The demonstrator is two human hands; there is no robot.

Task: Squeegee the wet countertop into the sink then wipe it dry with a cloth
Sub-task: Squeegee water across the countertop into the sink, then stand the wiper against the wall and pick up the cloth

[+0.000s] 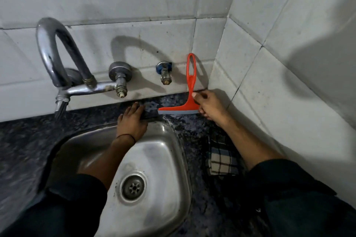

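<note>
An orange squeegee (189,82) with a grey blade stands on the dark speckled countertop (194,127) behind the steel sink (169,152), its handle leaning up against the tiled wall. My right hand (209,105) pinches the lower handle with thumb and fingers, just right of the blade. My left hand (133,118) lies flat on the counter at the sink's back rim, fingers straight, just left of the blade. A checked cloth (221,161) lies on the counter right of the sink, partly under my right forearm.
A curved metal tap (55,57) with a valve juts from the wall at the left, over the sink's back edge. A smaller wall valve (165,73) sits beside the squeegee handle. Tiled walls meet in a corner (213,75) close on the right.
</note>
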